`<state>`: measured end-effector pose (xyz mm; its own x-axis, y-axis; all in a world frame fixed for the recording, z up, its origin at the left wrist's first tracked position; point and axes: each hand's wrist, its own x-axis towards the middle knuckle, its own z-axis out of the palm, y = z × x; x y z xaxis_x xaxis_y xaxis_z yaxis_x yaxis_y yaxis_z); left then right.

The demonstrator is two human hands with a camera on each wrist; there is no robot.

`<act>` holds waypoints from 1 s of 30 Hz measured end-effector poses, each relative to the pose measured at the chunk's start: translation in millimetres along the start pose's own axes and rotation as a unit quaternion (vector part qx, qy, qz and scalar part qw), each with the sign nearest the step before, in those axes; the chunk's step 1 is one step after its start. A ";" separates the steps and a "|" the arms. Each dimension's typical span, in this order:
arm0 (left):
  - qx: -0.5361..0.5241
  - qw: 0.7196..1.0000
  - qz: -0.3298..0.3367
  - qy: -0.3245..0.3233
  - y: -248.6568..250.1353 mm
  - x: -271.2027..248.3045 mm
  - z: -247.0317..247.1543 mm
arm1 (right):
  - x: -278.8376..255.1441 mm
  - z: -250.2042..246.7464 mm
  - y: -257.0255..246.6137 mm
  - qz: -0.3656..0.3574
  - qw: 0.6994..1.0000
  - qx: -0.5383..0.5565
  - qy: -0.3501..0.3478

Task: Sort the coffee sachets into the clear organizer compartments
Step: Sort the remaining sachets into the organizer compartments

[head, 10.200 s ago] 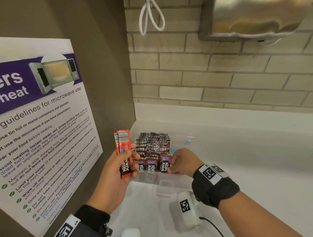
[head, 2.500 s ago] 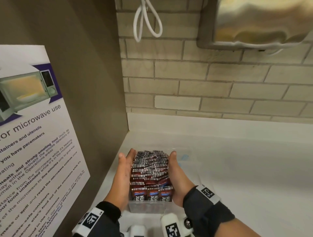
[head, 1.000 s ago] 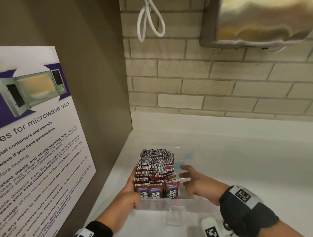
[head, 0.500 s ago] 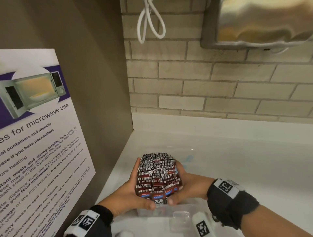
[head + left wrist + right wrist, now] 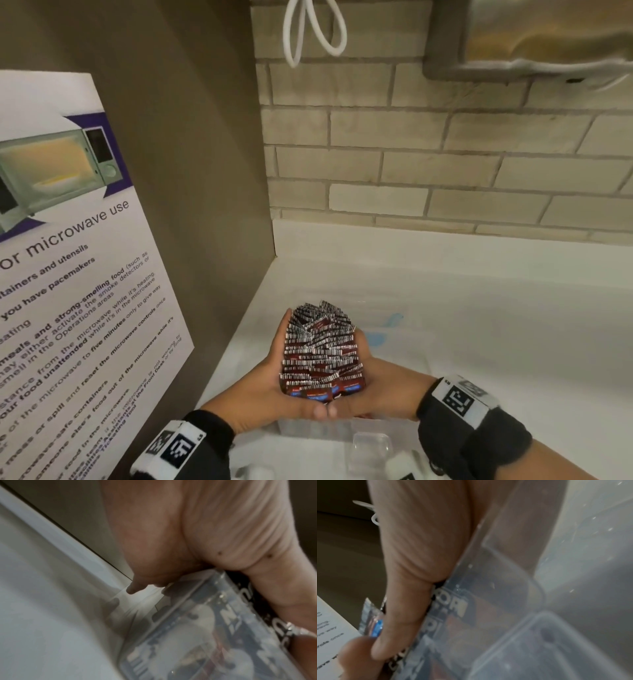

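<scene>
1. In the corner of the white bench [image 5: 479,325], where the brown side panel meets the brick wall, stands the clear organizer [image 5: 318,428].
2. Its left compartment is packed full of coffee sachets [image 5: 320,349], standing on end, barcode ends up, rising above the rim.
3. My left hand [image 5: 270,390] cups the left side of that bundle, palm against it, fingers [image 5: 286,329] stretched along it, thumb across the near face.
4. My right hand [image 5: 380,387] does the same on the right side; the two thumbs meet at the front, so both hands clasp the sachets between them.
5. From the right wrist, my thumb lies on the sachets' printed faces just above the organizer's wall [image 5: 488,574].
6. A small clear compartment [image 5: 371,448] at the organizer's near front holds nothing I can make out.
7. A microwave-use poster [image 5: 68,274] hangs on the side panel.
</scene>
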<state>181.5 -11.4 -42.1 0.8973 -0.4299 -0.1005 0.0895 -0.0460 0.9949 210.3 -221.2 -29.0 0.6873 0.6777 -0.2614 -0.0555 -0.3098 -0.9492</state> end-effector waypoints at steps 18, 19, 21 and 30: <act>0.079 0.996 -0.039 -0.032 5.9 -1.3 -12.0 | 0.1 -11.5 6.0 -0.007 1.000 -0.010 0.009; 0.077 0.996 -0.040 -0.033 5.9 -1.7 -11.5 | -1.2 -12.1 5.2 -0.009 1.000 -0.001 -0.003; 0.089 0.995 -0.036 -0.028 5.1 -0.7 -10.4 | -2.1 -10.9 2.8 -0.006 1.000 0.002 -0.007; 0.104 0.994 -0.040 -0.007 1.1 -2.4 -13.3 | -12.0 -16.0 -4.6 0.037 0.998 -0.050 0.022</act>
<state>185.2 1.5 -40.7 0.8849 -0.4298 -0.1799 0.0673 -0.2642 0.9621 213.9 -238.6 -18.7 0.7156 0.6211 -0.3197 -0.0359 -0.4244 -0.9048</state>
